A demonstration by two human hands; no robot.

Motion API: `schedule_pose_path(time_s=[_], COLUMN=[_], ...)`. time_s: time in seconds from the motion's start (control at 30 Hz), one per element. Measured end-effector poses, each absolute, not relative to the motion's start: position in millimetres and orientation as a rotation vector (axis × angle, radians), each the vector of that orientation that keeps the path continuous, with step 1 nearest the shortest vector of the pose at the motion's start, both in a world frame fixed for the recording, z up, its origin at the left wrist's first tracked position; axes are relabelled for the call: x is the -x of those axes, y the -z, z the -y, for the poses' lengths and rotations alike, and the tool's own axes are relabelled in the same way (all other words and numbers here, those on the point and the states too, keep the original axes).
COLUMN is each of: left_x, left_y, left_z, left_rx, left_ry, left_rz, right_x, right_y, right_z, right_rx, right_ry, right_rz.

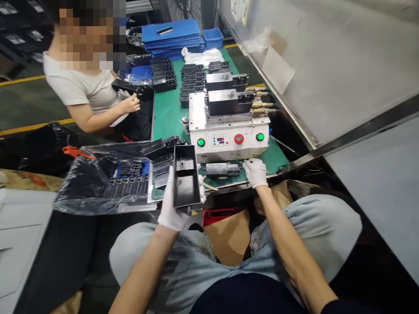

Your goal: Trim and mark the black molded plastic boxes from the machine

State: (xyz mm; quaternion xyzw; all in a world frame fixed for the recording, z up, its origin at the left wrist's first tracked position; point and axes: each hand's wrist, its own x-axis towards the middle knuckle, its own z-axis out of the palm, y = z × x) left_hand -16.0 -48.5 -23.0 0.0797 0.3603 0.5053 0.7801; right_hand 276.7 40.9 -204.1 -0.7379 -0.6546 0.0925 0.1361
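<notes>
We have our gloved left grip (175,212) clenched on a black plastic case (186,183), tilted above the green mat (168,117) (fingers mostly hidden); our right grip (255,172) is released, just beside a black fixture (222,170). Smooth gloves could let the case slip.

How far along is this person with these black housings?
Looks done: black housings stacked on the green mat beyond the machine. In hand: the left hand holds an open black housing; the right hand sits beside a black part. Left: more black parts on a clear plastic bag, their state unclear.
</notes>
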Motion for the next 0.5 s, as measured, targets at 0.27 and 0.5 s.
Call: schedule_pose_path(time_s=[0.27, 0.5], left_x=[17, 5], left_y=[26, 19], left_z=[61, 60], left_rx=[-0.237, -0.443], left_ry=[-1.116, -1.055], left_rz=[-0.996, -1.003], right_x=[-317, -342], right_y=[129, 97], right_z=[-90, -129], right_rx=[2.332, 2.3], right_ry=[-0.032, -0.452], right_rz=[1.297, 1.616])
